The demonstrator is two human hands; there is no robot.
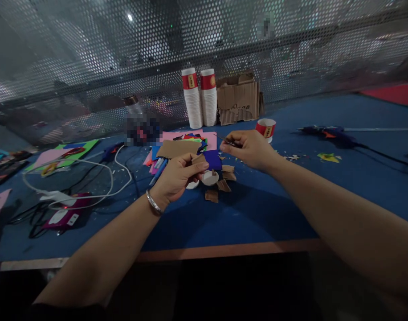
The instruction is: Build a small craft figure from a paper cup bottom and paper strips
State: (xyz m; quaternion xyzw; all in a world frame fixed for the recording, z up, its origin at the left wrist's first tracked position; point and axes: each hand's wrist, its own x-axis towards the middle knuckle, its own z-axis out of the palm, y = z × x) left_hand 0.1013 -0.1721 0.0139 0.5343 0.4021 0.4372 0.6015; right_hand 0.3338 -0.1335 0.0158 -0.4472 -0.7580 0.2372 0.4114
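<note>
My left hand (177,180), with a silver bracelet at the wrist, pinches a small piece of brown cardboard (199,159) between thumb and fingers. To its right, my right hand (249,147) is closed around small scissors (224,140), whose thin blades point left, apart from the cardboard. Most of the handles are hidden by the fingers. Several torn cardboard scraps (212,196) lie below and between the hands, beside a white round disc (210,179). Behind my left hand are a larger cardboard sheet (177,148), coloured paper (213,159) and blue markers (160,168).
Two tall stacks of paper cups (194,109) and a cardboard box (239,102) stand against the perforated metal screen (140,53). One cup (267,128) sits behind my right hand. A glue gun (334,134) lies at right, a purple power strip (70,214) with looped cables at left.
</note>
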